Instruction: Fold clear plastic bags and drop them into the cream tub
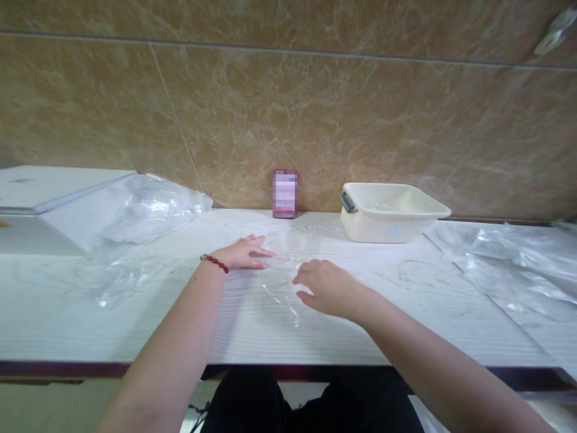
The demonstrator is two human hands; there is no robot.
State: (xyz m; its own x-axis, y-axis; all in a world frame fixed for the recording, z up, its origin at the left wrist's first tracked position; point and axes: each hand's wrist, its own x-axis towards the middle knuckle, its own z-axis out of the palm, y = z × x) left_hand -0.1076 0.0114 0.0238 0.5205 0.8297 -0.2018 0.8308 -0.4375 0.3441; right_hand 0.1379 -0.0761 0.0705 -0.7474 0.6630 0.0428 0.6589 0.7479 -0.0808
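A clear plastic bag [280, 294] lies flat on the white wood-grain table [189, 331], hard to make out against it. My left hand [247, 252], with a red bead bracelet [215, 262] at the wrist, rests with fingers spread at the bag's left side. On the other side my right hand [325, 287] is over the bag's right edge, its fingers slightly bent and apart. I see nothing gripped in either hand.
A phone [285, 193] leans upright against the marbled wall. To its right stands a cream plastic bin [383, 231] with a grey clip handle. Clear plastic sheeting [153, 207] lies beside a white box [58, 210] at left; more plastic [518, 264] is at right.
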